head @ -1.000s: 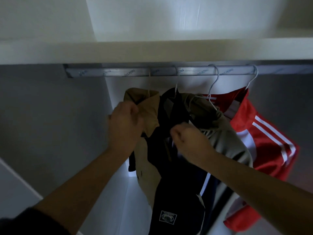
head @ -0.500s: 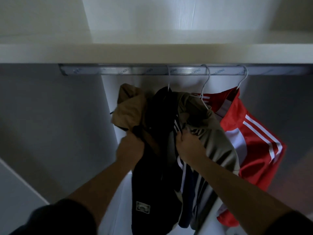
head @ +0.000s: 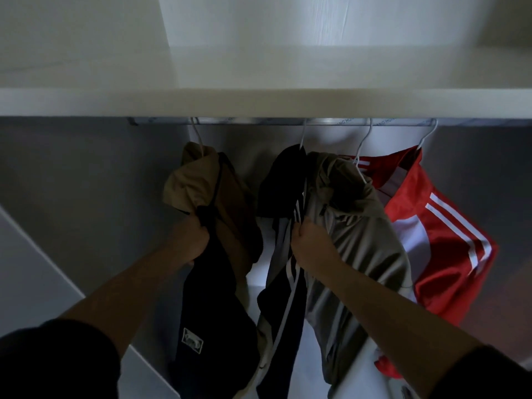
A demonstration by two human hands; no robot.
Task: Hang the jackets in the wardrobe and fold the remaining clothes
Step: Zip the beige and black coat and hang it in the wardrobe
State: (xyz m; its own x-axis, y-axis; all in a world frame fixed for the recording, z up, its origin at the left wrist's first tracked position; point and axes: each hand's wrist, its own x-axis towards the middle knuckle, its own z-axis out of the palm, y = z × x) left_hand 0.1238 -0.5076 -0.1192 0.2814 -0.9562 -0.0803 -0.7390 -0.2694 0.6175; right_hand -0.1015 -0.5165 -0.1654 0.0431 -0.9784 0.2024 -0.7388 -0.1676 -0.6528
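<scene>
4 jackets hang on white wire hangers (head: 363, 142) from the rail (head: 259, 121) under the wardrobe shelf (head: 259, 102). The left hand (head: 193, 240) is closed in a fist on the front of the tan and dark jacket (head: 195, 180), gripping it below the tan shoulder. That jacket hangs at the left end of the row, with a gap between it and the other 3. Its dark lower part, which bears a small square patch, drops below the hand. The right hand (head: 311, 240) has its fingers curled round the front edge of the black striped jacket (head: 285, 180), where it meets the grey jacket (head: 359, 226), and the hand lies against the grey cloth. The red jacket (head: 449, 226), with white stripes, hangs furthest right, touching the grey one and clear of both hands.
</scene>
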